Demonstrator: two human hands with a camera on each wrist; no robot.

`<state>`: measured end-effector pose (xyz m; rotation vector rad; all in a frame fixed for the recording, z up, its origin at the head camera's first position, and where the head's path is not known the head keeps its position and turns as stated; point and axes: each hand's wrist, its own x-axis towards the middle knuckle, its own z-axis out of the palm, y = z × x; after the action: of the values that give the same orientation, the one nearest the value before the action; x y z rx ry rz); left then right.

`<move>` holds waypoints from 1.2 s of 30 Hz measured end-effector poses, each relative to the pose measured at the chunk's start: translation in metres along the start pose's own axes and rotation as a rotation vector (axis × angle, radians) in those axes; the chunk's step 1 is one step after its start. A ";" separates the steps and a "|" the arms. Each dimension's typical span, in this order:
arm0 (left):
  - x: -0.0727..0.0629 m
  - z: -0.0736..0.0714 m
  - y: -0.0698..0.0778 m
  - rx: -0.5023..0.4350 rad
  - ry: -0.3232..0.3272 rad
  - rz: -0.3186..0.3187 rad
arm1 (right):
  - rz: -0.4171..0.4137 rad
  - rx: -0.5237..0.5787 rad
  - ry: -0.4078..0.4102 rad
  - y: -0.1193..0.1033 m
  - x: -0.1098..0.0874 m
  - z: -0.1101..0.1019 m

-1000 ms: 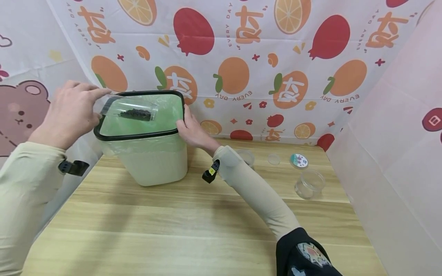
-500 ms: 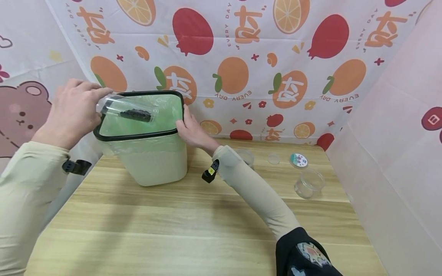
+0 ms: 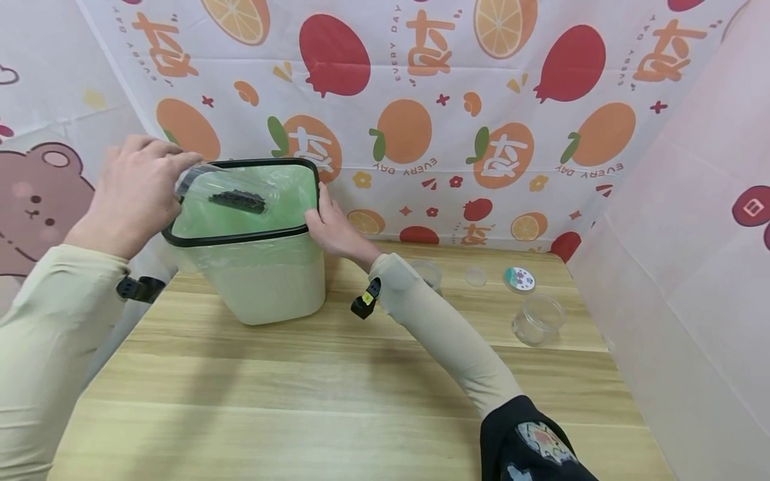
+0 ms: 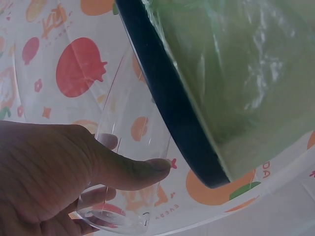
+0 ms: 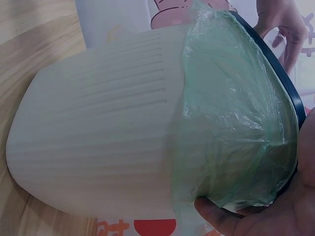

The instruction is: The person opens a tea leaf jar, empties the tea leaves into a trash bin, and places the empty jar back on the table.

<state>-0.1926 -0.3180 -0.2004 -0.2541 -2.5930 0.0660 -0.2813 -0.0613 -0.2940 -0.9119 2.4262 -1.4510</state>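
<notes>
My left hand (image 3: 134,197) grips a clear cylindrical cup (image 3: 207,182), tipped over the mouth of a trash bin (image 3: 277,287). Dark, loose-looking matter (image 3: 239,200) shows at the cup's far end; its kind is unclear. In the left wrist view, the thumb and fingers wrap the clear cup (image 4: 129,130) near its base, beside the bin's black rim (image 4: 170,103). My right hand (image 3: 337,230) holds the bin's right side at the rim, its thumb on the near side. In the right wrist view, fingers press the green liner bag (image 5: 231,132) against the pale bin (image 5: 108,123).
On the wooden table (image 3: 361,401), to the right, are a clear jar (image 3: 538,321), a patterned round lid (image 3: 520,280) and a clear disc (image 3: 476,277). Another clear round container (image 3: 428,272) is partly behind the right forearm. A fruit-print cloth (image 3: 445,80) hangs at the back.
My left hand has shifted slightly right with the cup, further over the bin. The dark matter stays at the cup's far end. My right hand and the bin hold nearly still.
</notes>
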 end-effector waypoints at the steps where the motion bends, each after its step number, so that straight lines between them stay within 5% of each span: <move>1: 0.000 0.000 0.000 0.003 -0.001 0.002 | -0.001 0.000 0.001 0.000 0.000 0.000; 36: 0.005 -0.002 0.008 0.028 -0.039 0.035 | 0.016 -0.016 -0.001 0.001 0.000 -0.001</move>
<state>-0.1944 -0.3093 -0.1967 -0.2904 -2.6242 0.1210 -0.2823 -0.0609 -0.2942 -0.8940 2.4416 -1.4278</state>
